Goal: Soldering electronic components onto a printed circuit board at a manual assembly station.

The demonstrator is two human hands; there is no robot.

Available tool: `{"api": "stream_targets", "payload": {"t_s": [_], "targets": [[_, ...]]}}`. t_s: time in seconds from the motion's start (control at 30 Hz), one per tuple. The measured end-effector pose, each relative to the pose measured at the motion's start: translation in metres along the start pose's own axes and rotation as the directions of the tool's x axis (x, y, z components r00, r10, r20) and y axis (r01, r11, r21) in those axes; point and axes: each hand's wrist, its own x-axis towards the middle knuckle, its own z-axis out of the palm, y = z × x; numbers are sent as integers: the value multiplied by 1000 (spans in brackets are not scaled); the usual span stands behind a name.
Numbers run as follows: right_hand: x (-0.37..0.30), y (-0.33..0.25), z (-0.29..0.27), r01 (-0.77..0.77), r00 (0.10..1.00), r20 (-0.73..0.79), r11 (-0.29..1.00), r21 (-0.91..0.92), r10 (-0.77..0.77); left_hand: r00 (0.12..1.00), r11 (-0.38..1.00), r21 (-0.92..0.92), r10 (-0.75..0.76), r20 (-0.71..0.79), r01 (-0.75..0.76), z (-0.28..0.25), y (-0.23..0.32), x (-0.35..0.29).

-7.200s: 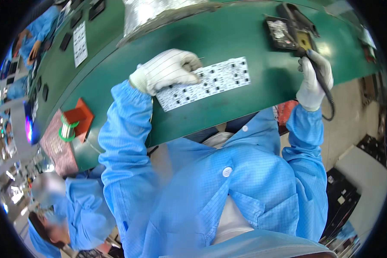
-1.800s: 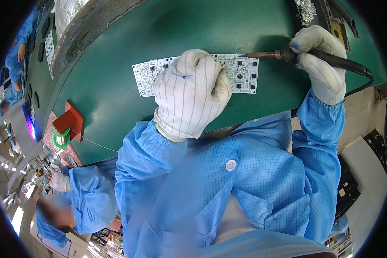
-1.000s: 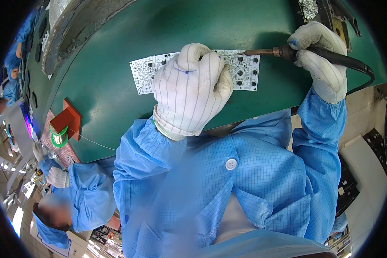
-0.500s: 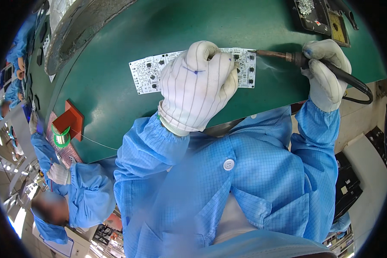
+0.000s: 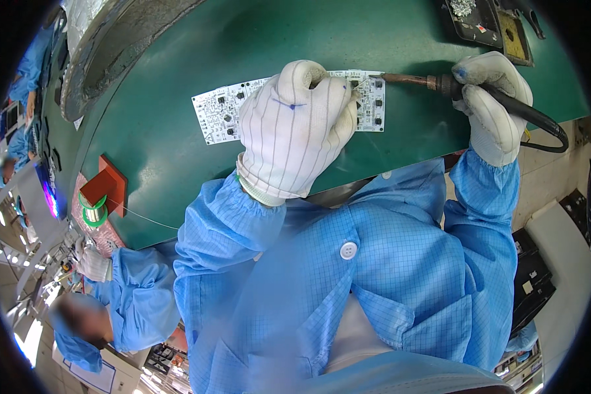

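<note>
A long white circuit board (image 5: 371, 108) with small black parts lies on the green table. My left hand (image 5: 297, 125), in a striped white glove, rests over its middle and hides that stretch. Its fingers are pinched at the board's right part, where a thin solder wire seems to come out toward the iron's tip. My right hand (image 5: 494, 98), also gloved, grips a soldering iron (image 5: 410, 79) by its black handle. The tip points left and meets the board's upper right corner. The handle's black cable loops down at the right.
At left, a green-rimmed solder spool (image 5: 93, 213) sits by a reddish-brown holder (image 5: 115, 187), a thin wire running toward me. A black tray (image 5: 476, 26) and a yellow sponge tray (image 5: 515, 43) stand far right. A grey curved object (image 5: 105, 59) lies far left. A co-worker (image 5: 138, 282) sits at left.
Both hands, the board and the iron have shifted slightly left and up in the picture. The iron's tip stays at the board's corner. The co-worker's arms have moved.
</note>
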Motion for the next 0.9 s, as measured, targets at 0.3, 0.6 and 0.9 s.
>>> {"api": "stream_targets", "payload": {"t_s": [0.3,0.6,0.9], "targets": [[0,-1,9,-11,1000,12,999,-43,12,999,997,-66,-40,-8,40,-11,-9,-3],[-3,3,19,163,985,-66,985,53,-159,983,978,-121,-163,79,172,-35,-27,1],[-10,11,17,398,738,-455,866,-303,-498,958,994,-36,-89,273,102,-37,-31,-3]]}}
